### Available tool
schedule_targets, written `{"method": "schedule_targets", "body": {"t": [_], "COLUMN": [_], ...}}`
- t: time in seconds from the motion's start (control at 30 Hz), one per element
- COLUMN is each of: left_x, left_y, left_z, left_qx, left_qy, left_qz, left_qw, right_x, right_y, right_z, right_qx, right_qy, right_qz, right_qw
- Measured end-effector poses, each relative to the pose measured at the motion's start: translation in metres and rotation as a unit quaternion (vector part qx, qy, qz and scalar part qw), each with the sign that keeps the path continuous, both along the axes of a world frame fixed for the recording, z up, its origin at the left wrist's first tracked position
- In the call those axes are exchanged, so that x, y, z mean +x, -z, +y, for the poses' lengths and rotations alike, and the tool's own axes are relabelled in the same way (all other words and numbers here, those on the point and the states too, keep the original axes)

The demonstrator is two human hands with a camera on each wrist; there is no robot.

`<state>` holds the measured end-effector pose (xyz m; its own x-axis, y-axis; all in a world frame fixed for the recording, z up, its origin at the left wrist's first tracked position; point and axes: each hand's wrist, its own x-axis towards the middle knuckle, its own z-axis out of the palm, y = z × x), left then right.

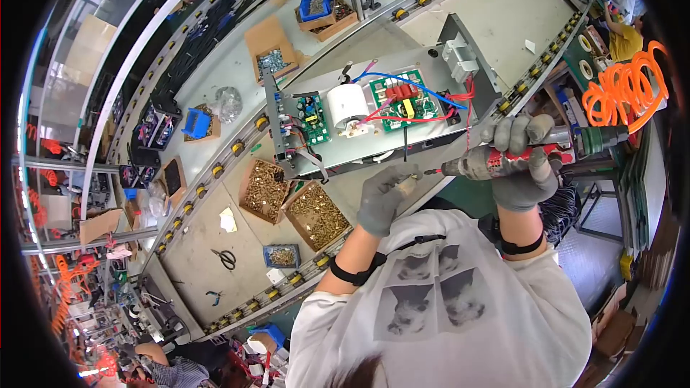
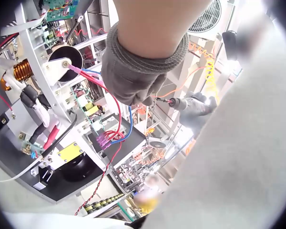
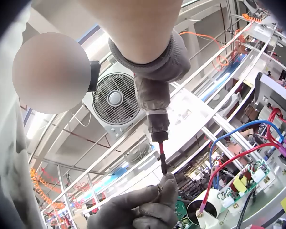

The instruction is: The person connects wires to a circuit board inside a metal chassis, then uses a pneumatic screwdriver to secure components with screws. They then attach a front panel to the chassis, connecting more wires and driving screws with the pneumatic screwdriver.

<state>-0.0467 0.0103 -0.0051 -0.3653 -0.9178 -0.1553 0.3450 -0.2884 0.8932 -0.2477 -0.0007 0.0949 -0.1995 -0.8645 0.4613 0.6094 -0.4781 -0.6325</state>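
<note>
My gloved right hand (image 1: 525,190) grips a red and grey power screwdriver (image 1: 489,164), held level with its bit pointing left. Close to the bit tip, my gloved left hand (image 1: 384,197) pinches a small brass-coloured piece (image 3: 159,188) between thumb and fingertip; the fingers hide most of it. In the right wrist view the dark bit (image 3: 163,163) ends right at those fingertips. Just beyond both hands lies an open metal chassis (image 1: 359,145) carrying a white cylinder (image 1: 346,106), green circuit boards (image 1: 313,129) and red and blue wires (image 1: 424,88).
Left of the chassis stand two cardboard boxes of brass-coloured hardware (image 1: 316,215), a small blue tray (image 1: 267,257), scissors (image 1: 227,259) and pliers (image 1: 213,297). Roller tracks (image 1: 237,146) edge the bench. An orange coiled hose (image 1: 625,90) hangs at right.
</note>
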Motion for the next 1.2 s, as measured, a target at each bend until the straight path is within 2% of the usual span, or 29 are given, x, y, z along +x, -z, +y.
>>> {"method": "schedule_targets", "body": {"t": [0.07,0.23,0.3,0.5,0.6,0.73,0.83,0.9,1.0,1.03,1.1,1.13,1.17,1.2], "left_x": [0.006,-0.003,-0.006,-0.002,-0.001,0.0,0.001,-0.001,0.0,0.001,0.004,0.009,0.018,0.022], "left_y": [0.023,0.009,0.01,0.016,0.014,0.013,0.007,0.002,-0.003,0.012,0.053,0.039,0.012,-0.004], "left_z": [-0.002,-0.005,-0.004,-0.004,-0.005,-0.007,-0.003,0.002,-0.005,-0.009,-0.022,-0.038,-0.062,-0.081], "left_qx": [0.015,0.017,-0.024,-0.053,-0.005,-0.02,-0.052,-0.1,-0.052,-0.051,-0.092,-0.092,-0.249,-0.393], "left_qy": [0.011,0.014,-0.026,-0.039,-0.038,-0.036,-0.03,-0.08,-0.067,-0.07,-0.13,-0.131,-0.178,-0.218], "left_qz": [0.007,-0.02,-0.042,-0.007,-0.022,-0.009,-0.052,-0.123,-0.089,-0.089,-0.165,-0.164,-0.286,-0.395], "left_qw": [1.0,1.0,0.998,0.998,0.999,0.999,0.997,0.984,0.992,0.992,0.973,0.973,0.908,0.801], "right_x": [0.0,0.002,0.009,0.012,0.016,0.018,0.017,0.018,0.019,0.018,0.017,0.017,0.017,0.017], "right_y": [0.001,0.001,-0.004,-0.001,-0.001,0.003,0.003,0.002,0.003,0.005,0.009,0.01,0.01,0.009], "right_z": [-0.003,-0.007,-0.008,-0.013,-0.015,-0.017,-0.019,-0.02,-0.025,-0.026,-0.03,-0.032,-0.036,-0.039], "right_qx": [-0.005,-0.014,-0.005,-0.019,-0.022,-0.002,0.017,0.036,0.038,0.038,0.041,0.041,0.039,0.038], "right_qy": [-0.004,-0.011,-0.006,-0.018,-0.031,-0.035,-0.036,-0.038,-0.036,-0.039,-0.038,-0.039,-0.024,-0.01], "right_qz": [0.001,0.003,0.019,0.021,0.017,0.014,0.018,-0.003,-0.02,-0.02,-0.057,-0.056,-0.047,-0.037], "right_qw": [1.0,1.0,1.0,0.999,0.999,0.999,0.999,0.999,0.998,0.998,0.997,0.997,0.998,0.999]}}
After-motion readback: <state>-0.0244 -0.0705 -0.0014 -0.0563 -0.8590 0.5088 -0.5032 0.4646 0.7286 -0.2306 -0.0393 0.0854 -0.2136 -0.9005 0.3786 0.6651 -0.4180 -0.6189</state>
